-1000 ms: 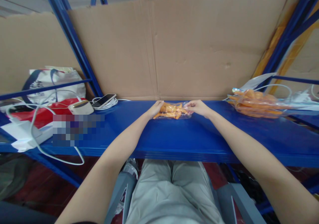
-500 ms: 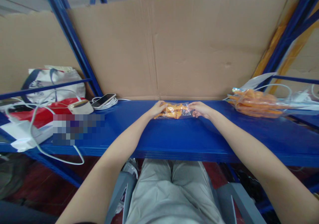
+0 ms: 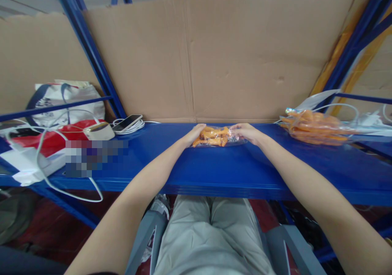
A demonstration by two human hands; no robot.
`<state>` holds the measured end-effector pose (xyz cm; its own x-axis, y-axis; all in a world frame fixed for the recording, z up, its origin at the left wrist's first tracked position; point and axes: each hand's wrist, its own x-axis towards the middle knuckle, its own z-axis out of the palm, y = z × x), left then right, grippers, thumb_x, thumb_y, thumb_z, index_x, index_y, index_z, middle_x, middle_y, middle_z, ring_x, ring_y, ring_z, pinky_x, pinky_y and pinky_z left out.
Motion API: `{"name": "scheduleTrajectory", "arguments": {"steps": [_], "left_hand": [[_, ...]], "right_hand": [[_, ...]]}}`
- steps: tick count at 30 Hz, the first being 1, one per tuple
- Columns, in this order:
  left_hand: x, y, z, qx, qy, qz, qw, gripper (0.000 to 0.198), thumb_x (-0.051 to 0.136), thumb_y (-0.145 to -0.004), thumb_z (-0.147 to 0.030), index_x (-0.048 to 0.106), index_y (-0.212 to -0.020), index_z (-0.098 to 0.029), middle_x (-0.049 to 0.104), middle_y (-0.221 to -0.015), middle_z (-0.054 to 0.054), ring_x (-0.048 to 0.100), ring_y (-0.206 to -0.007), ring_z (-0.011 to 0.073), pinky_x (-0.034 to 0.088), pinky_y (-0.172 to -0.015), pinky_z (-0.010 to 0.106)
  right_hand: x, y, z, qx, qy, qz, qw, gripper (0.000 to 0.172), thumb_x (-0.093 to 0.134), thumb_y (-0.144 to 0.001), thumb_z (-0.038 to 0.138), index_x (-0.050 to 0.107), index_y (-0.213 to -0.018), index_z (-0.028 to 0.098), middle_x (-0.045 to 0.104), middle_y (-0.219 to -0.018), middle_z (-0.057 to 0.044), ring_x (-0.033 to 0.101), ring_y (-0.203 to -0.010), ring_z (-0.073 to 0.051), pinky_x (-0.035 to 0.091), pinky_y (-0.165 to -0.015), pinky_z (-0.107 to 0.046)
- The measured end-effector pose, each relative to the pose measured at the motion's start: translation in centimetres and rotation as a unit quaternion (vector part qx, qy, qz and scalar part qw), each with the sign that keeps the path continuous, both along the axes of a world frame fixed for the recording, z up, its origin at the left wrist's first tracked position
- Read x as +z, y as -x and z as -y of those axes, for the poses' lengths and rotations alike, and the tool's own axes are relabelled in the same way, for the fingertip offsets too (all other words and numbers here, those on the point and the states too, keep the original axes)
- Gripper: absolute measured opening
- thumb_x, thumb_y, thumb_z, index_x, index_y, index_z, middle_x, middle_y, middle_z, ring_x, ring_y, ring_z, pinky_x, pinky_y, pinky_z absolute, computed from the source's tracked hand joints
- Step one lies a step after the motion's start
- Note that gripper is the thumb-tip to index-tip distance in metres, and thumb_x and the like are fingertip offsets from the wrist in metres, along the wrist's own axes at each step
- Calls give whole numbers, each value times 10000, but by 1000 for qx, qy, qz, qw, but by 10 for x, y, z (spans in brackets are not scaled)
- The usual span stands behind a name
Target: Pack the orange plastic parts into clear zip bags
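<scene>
A clear plastic bag with orange pieces inside (image 3: 214, 136) lies on the blue shelf (image 3: 220, 169) in front of me. My left hand (image 3: 195, 134) grips the bag's left end, its fingers partly hidden behind the plastic. At the right end, my right hand (image 3: 246, 132) has its fingers closed on the bag. Both forearms reach in from the bottom corners of the view.
A larger bag of orange pieces (image 3: 318, 128) lies at the right. On the left are a phone (image 3: 128, 123) on a coiled white cable, a white charger (image 3: 99, 131), a red bag (image 3: 73, 130) and a white tote (image 3: 65, 103). Cardboard (image 3: 229, 58) stands behind.
The orange pieces have shifted slightly and lie closer together in the bag. My right hand has moved a little to the left, with its fingers further over the bag's end.
</scene>
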<state>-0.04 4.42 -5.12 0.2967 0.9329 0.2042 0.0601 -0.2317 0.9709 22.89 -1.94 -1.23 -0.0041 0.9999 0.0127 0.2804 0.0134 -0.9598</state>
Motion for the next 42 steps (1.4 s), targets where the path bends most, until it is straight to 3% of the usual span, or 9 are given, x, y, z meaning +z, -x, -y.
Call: {"name": "scheduleTrajectory", "arguments": {"steps": [7,14,24,31,36,39,42], "left_hand": [[7,-6,11,-48,47,59,996,176,489,-917,-323,556,-969,-169,694,-1002,65,633,-1024,187,469,-964,330],[9,-8,17,-45,65,90,993,167,480,-915,-288,583,-983,-174,720,-963,48,645,-1030,195,468,-972,329],[4,-2,7,-36,70,102,992,145,555,-882,-288,539,-977,-180,681,-988,59,632,-1016,185,467,-963,320],[1,3,2,-21,12,-1,1000,243,574,-807,-149,535,-1045,-182,623,-1107,58,572,-1100,180,408,-1005,317],[5,4,-2,38,-74,-74,994,225,572,-735,-125,575,-947,-200,602,-1166,65,459,-1256,206,287,-1106,324],[7,6,-5,48,-97,-99,989,238,583,-694,-134,592,-921,-207,606,-1169,74,414,-1299,232,235,-1137,345],[7,8,-6,57,-100,-120,986,291,533,-676,-123,594,-949,-204,600,-1196,73,392,-1317,232,204,-1154,357]], "right_hand": [[-3,-4,-5,60,124,-128,982,68,643,-790,95,608,-743,129,570,-507,14,394,-397,-48,336,-422,-178],[-8,-7,-8,88,151,-136,975,149,609,-796,62,560,-683,147,590,-521,17,447,-416,-45,363,-428,-146],[-8,-4,-1,117,143,-98,978,137,631,-722,18,591,-708,147,606,-536,17,516,-449,-60,435,-481,-164],[-9,-4,-2,141,121,-18,982,95,675,-687,77,606,-649,130,661,-556,-54,430,-384,-42,324,-364,-139],[-7,-6,-2,131,89,60,986,123,694,-686,117,632,-580,118,616,-486,-48,389,-362,-37,266,-335,-144],[1,-10,0,115,62,31,991,147,675,-714,124,625,-575,123,586,-464,-28,376,-363,-39,265,-346,-151],[10,-13,3,135,85,-11,987,199,574,-801,170,641,-621,118,634,-535,-62,430,-392,-66,304,-364,-171]]}}
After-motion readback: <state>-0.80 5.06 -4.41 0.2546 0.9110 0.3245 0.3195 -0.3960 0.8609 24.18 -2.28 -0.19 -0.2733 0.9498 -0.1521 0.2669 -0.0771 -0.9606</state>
